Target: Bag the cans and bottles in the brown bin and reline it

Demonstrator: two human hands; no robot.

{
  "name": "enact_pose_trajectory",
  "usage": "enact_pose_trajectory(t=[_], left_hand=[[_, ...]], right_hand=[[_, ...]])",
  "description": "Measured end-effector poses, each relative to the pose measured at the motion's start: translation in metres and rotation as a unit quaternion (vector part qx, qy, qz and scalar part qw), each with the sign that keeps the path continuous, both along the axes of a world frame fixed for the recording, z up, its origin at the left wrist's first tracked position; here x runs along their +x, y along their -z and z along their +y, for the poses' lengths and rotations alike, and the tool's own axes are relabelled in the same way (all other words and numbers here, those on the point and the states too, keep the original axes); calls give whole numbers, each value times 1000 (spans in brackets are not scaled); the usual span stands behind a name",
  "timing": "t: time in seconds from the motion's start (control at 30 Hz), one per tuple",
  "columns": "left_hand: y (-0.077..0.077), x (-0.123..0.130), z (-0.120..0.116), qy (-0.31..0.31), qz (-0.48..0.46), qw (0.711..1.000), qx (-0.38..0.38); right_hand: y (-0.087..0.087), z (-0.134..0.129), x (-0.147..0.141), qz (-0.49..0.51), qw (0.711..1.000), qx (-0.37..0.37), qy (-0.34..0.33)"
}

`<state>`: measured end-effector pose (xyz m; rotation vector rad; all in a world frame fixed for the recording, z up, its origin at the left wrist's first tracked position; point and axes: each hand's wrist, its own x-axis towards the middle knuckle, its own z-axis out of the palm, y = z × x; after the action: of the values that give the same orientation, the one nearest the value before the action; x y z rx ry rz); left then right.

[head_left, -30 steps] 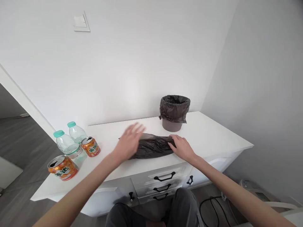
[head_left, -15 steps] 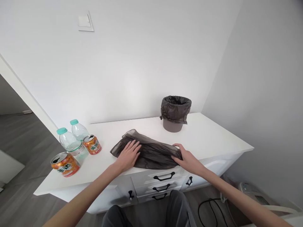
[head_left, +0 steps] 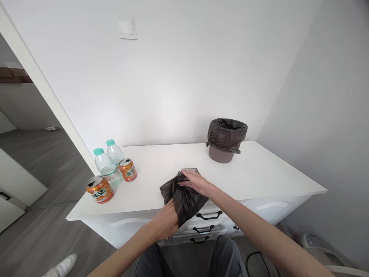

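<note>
A dark, thin plastic garbage bag (head_left: 188,206) is bunched at the counter's front edge, with folds fanning out from its upper left part. My left hand (head_left: 165,221) is closed on its lower left side, the fingertips hidden by the plastic. From the right, my right hand (head_left: 197,182) lies over the top of the bag, fingers stretched out and touching the gathered folds. Behind my hands, to the right, stands a small brown trash bin (head_left: 221,154) with a dark liner (head_left: 226,134) folded over its rim.
On the counter's left end stand two clear bottles with teal caps (head_left: 105,164) (head_left: 114,153) and two opened orange drink cans (head_left: 100,189) (head_left: 128,170). The white counter (head_left: 271,173) has drawers with black handles (head_left: 209,215) below. A wall (head_left: 184,77) rises behind it.
The bag was spread flat and wide; now it is bunched into a smaller shape. My left hand has moved down to its near edge, and my right hand has moved left over its top.
</note>
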<state>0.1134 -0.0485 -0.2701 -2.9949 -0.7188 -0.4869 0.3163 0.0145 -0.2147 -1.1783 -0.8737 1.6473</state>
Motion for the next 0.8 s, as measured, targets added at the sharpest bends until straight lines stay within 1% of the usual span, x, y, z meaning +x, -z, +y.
enact_pose_trajectory(t=[0.1, 0.13, 0.17, 0.23, 0.27, 0.3, 0.33, 0.37, 0.4, 0.47, 0.5, 0.53, 0.57, 0.6, 0.63, 0.7, 0.73, 0.77, 0.8], left_hand=[[-11, -39, -25, -75, -60, 995, 13], [-14, -46, -31, -93, -80, 992, 19], [-16, -49, -35, -95, -90, 991, 24], [-16, -43, -34, -69, -75, 994, 31], [-15, -37, -30, -57, -57, 996, 31], [-13, -30, -25, -53, -40, 997, 28], [-10, -23, -18, -57, -26, 998, 21], [-6, -18, -11, -65, -17, 998, 9], [-3, -15, -5, -73, -14, 997, -7], [3, -16, 6, -82, -27, 995, -52], [4, -19, 10, -87, -44, 992, -79], [4, -23, 13, -95, -65, 987, -109], [3, -26, 16, -108, -88, 980, -145], [1, -29, 18, -124, -108, 969, -186], [-2, -31, 20, -141, -124, 956, -226], [-8, -31, 24, -177, -156, 929, -285], [-11, -29, 27, -196, -177, 918, -294], [-14, -26, 29, -216, -204, 912, -283], [-16, -24, 30, -235, -228, 911, -250]], right_hand=[[19, 3, 0, -4, 999, -3, -49], [23, 2, 2, 0, 998, 3, -66], [24, 1, 4, 2, 997, 12, -80], [22, -3, 7, -22, 995, 29, -94], [18, -6, 9, -56, 993, 44, -95], [13, -10, 13, -106, 987, 69, -95], [8, -16, 19, -171, 974, 108, -101], [3, -24, 28, -246, 949, 159, -118], [-1, -32, 38, -324, 910, 216, -142], [-4, -52, 61, -451, 812, 311, -202], [-3, -62, 73, -491, 770, 339, -225], [-1, -71, 82, -517, 741, 356, -237], [3, -77, 89, -531, 726, 367, -237], [7, -82, 93, -536, 721, 376, -228], [12, -84, 95, -533, 725, 380, -213], [22, -80, 90, -521, 751, 368, -169], [26, -75, 86, -516, 769, 350, -143], [30, -68, 81, -514, 785, 326, -118], [33, -61, 75, -515, 797, 300, -96]])
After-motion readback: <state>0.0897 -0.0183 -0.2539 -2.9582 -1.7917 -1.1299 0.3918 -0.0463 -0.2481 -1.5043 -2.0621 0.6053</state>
